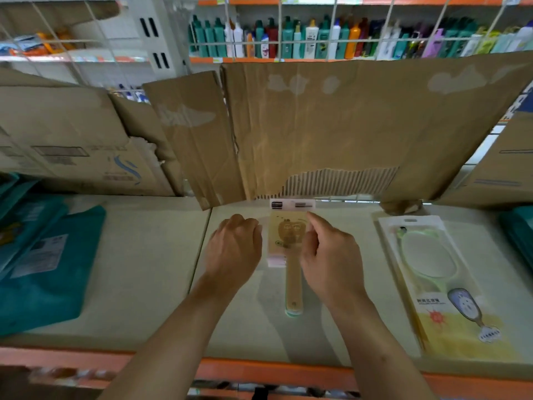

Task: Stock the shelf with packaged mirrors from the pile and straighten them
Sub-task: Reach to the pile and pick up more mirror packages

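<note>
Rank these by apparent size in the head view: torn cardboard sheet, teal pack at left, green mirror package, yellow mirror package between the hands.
1. torn cardboard sheet, by far.
2-3. teal pack and green mirror package: about alike; the frame edge crops the teal one.
4. yellow mirror package, smallest.

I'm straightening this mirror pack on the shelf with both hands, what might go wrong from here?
The packaged mirror lies with its top close to the torn cardboard leaning behind it; pushing it further back may snag or tip that sheet. The left hand and right hand are at its upper part only, so the wooden handle might swing and leave it crooked. A slide rightward could nudge the green mirror pack.
</note>
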